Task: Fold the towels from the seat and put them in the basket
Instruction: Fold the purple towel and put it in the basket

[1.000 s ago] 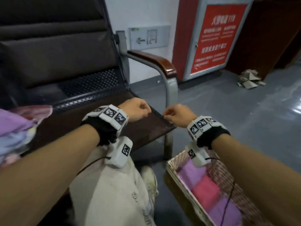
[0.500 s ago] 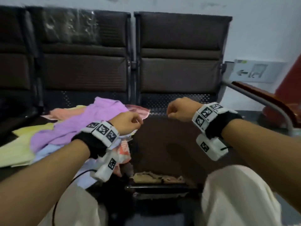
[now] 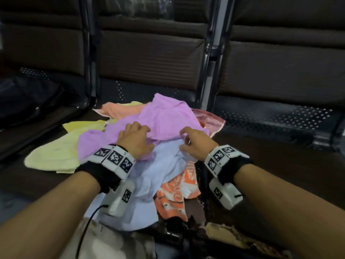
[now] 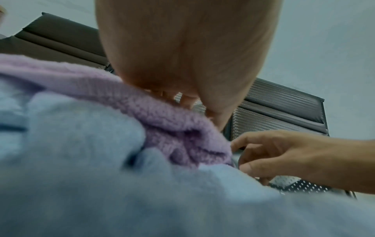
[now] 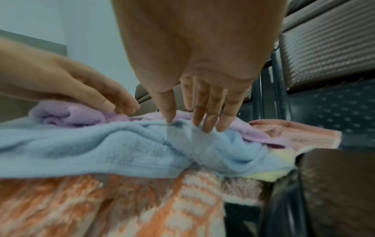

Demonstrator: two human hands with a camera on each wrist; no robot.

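Observation:
A heap of towels lies on the dark seat (image 3: 280, 165). A purple towel (image 3: 164, 118) is on top, over a light blue towel (image 3: 155, 171), an orange patterned towel (image 3: 177, 195) and a yellow towel (image 3: 56, 152). My left hand (image 3: 143, 135) rests on the purple towel with its fingers laid out, as the right wrist view shows (image 5: 113, 104). My right hand (image 5: 188, 123) touches the light blue towel (image 5: 121, 149) with straight fingertips (image 5: 209, 128), beside the purple towel's edge (image 4: 182, 136). Neither hand grips anything. The basket is out of view.
Dark padded seat backs (image 3: 149, 53) rise behind the heap, with a metal frame post (image 3: 209, 53) between the seats. A dark bag (image 3: 28, 101) sits on the left seat. The seat's front edge is torn, with foam showing (image 3: 233, 234). My beige trousers (image 3: 104, 240) are below.
The view swung left from the basket and armrest to the towel heap. Both hands, fisted in the air before, have come down onto the towels with their fingers spread.

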